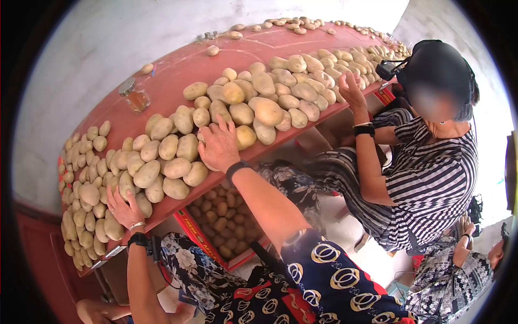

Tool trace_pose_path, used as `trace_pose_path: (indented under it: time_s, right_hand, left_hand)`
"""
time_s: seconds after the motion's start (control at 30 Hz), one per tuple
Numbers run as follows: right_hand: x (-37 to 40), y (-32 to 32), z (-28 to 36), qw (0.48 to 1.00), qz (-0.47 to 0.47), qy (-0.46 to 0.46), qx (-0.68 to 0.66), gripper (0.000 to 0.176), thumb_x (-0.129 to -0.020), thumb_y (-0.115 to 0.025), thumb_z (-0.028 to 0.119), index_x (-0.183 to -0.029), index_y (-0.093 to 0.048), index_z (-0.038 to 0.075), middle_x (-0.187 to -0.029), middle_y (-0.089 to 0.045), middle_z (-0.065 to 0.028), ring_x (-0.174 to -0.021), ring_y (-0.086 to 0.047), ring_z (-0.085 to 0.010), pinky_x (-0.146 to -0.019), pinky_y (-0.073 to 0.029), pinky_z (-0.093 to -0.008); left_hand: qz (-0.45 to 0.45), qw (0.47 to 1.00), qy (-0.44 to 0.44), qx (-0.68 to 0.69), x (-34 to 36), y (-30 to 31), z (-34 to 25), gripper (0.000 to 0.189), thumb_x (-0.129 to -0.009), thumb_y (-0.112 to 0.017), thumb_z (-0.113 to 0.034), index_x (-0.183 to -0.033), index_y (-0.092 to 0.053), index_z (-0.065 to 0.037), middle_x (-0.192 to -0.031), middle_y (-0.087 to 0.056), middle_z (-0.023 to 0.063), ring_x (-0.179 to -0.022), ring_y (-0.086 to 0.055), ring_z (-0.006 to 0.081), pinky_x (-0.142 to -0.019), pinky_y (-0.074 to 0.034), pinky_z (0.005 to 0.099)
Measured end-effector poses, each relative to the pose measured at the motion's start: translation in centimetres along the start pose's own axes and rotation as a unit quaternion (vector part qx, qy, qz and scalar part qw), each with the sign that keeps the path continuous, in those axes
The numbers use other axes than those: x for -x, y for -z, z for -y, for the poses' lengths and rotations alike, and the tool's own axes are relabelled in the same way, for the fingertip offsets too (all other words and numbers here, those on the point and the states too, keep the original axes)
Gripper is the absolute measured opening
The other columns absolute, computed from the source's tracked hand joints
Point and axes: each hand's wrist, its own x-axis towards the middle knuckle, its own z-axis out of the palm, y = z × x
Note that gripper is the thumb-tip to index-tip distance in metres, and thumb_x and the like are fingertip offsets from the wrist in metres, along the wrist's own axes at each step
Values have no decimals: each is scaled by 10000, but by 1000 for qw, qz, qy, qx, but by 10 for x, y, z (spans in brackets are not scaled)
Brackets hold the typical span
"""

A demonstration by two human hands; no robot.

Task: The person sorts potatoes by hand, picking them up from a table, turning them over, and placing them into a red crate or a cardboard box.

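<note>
Many potatoes (175, 168) are heaped along the front of a red table (178, 67). My left hand (125, 208) rests at the front edge of the left part of the heap, fingers spread and touching potatoes. Farther right, my right hand (219, 146) lies over the front of the heap with its fingers apart. Its fingertips touch a brownish potato (219, 111); what lies under the palm is hidden. A yellowish potato (245, 137) sits just right of that hand.
Below the table edge stands a red-rimmed crate (216, 251) holding smaller potatoes. A glass jar (134, 96) stands behind the heap. At right sits a co-worker (431, 178) in stripes, a hand raised beside the potatoes. Another person (458, 270) is at lower right.
</note>
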Motion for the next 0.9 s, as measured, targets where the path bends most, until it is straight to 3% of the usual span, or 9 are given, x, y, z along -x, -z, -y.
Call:
trace_pose_path:
  time_s: [0.9]
  right_hand:
    - [-1, -1, 1, 1000, -1, -1, -1, 207, -765, -558, 254, -919, -569, 115, -997, -556, -132, -1208, -333, -310, -988, -199, -454]
  left_hand:
    - [3, 1000, 8, -2, -2, 2, -1, 421, -846, -448, -305, -1145, -525, -20, -1309, -429, 163, -1162, -404, 366, -998, -286, 447]
